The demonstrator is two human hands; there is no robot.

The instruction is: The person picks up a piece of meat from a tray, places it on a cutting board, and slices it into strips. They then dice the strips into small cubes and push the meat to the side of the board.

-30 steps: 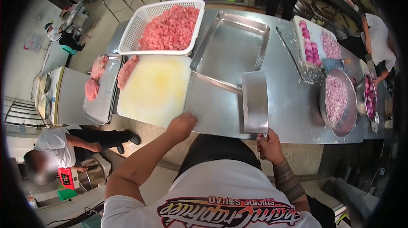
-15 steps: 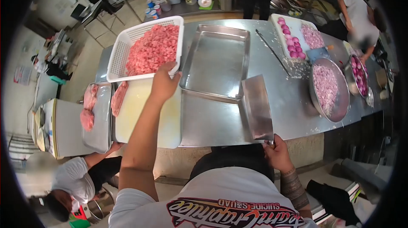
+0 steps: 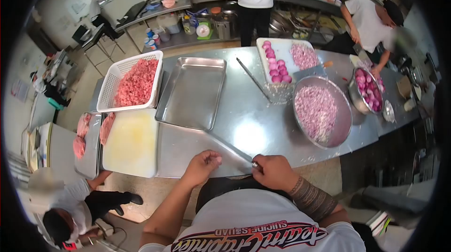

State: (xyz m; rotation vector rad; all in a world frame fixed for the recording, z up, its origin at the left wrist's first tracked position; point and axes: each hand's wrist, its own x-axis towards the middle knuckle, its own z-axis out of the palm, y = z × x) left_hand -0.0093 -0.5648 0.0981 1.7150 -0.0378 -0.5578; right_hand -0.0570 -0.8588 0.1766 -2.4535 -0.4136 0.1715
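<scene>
My right hand grips the handle of a cleaver at the table's near edge. The wide blade is seen nearly edge-on, pointing away to the left toward the metal tray. Left of the handle, my left hand is in the air with its fingers curled in. At its fingertips is a small pale pink spot, too small to name. A white cutting board lies farther left, with a strip of raw meat on its left edge. Behind the board stands a white basket of chopped meat.
On the right are a large bowl of chopped onion, a board with peeled red onions and a bowl of onions. A long dark rod lies mid-table. One person works with a knife at right; another sits lower left.
My left hand has let go of the basket's rim and come back near my body. The cleaver has turned from broadside to nearly edge-on, pointing leftward. The view has shifted right.
</scene>
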